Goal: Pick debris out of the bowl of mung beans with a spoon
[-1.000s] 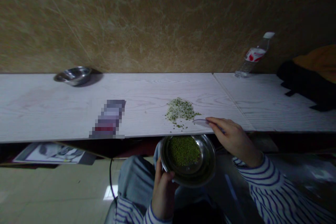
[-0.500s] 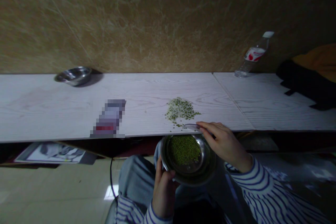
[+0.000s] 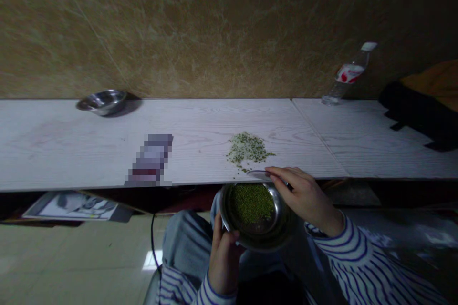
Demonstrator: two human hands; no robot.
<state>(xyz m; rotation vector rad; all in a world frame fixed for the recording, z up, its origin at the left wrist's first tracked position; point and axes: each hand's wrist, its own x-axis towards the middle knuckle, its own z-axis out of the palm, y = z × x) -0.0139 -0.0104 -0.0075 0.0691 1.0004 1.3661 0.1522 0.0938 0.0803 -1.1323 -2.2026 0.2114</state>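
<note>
The right hand [image 3: 307, 195] has slid leftward, pinching a thin, clear flat scraper [image 3: 257, 174] beside stray green grains [image 3: 244, 170], so the blade sits between the loose green-and-white pile [image 3: 246, 147] beyond that hand and the round, shiny steel bowl [image 3: 276, 204] below it, which the left hand [image 3: 225, 253] grips by its side near the white wood-grain table [image 3: 193, 116].
</note>
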